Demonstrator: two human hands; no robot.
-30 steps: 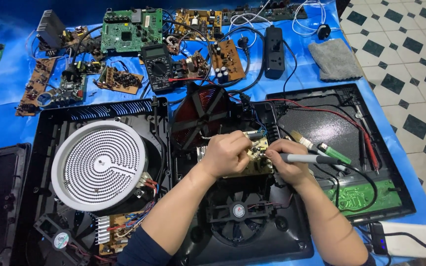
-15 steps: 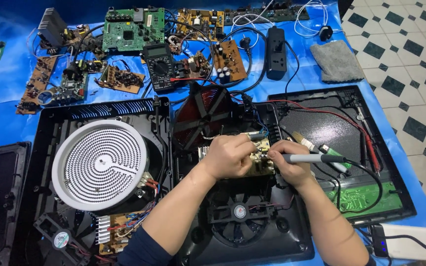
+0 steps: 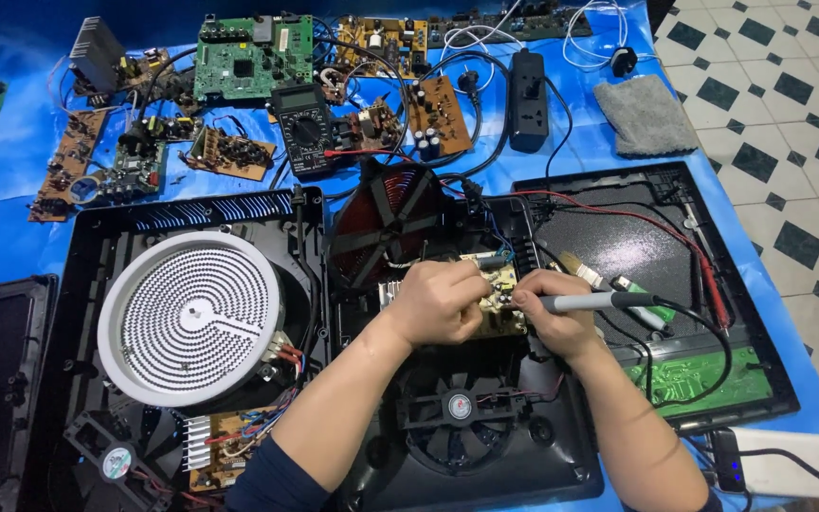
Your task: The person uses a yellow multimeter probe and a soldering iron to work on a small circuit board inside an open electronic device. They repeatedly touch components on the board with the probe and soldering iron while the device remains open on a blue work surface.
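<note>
The small tan circuit board (image 3: 500, 296) sits in the opened black cooker housing (image 3: 561, 474), just right of the dark red induction coil (image 3: 386, 223) and above the black cooling fan (image 3: 460, 408). The right hand (image 3: 554, 318) has its grip closed around a grey soldering iron (image 3: 585, 302), tip pointing left onto the board — its black cable loops off to the right. The left hand (image 3: 438, 301) rests on the board's left edge, fingers pinched narrow over something too small to tell. Far left of the coil lies a white round heating element (image 3: 191, 318); above the coil, on the blue bench (image 3: 11, 180), a black multimeter (image 3: 303, 128).
</note>
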